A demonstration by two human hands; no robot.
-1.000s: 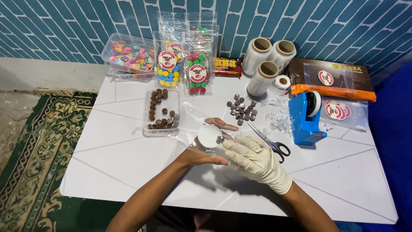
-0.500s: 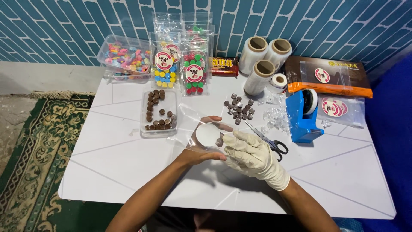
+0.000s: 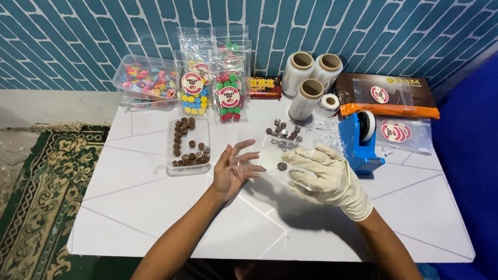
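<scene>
My bare left hand (image 3: 236, 168) hovers over the middle of the white table (image 3: 155, 207), fingers spread, its fingertips against a clear plastic bag (image 3: 270, 153). My gloved right hand (image 3: 321, 176) grips the bag's right side. One brown chocolate disc (image 3: 281, 166) lies inside the bag between my hands. A loose heap of chocolate discs (image 3: 284, 132) sits just beyond the bag. Further left stands a clear tray of chocolate discs (image 3: 189, 145).
A blue tape dispenser (image 3: 360, 140) stands right of my gloved hand. At the back are film rolls (image 3: 306, 78), bags of coloured candy (image 3: 228, 88), a candy tub (image 3: 145, 80), a brown package (image 3: 384, 96) and a sticker bag (image 3: 402, 132). A patterned carpet (image 3: 36, 192) lies left.
The white round thing held between my hands is gone from sight. My hands have drawn apart, the left fingers have spread, and the clear bag with one chocolate disc now lies between them.
</scene>
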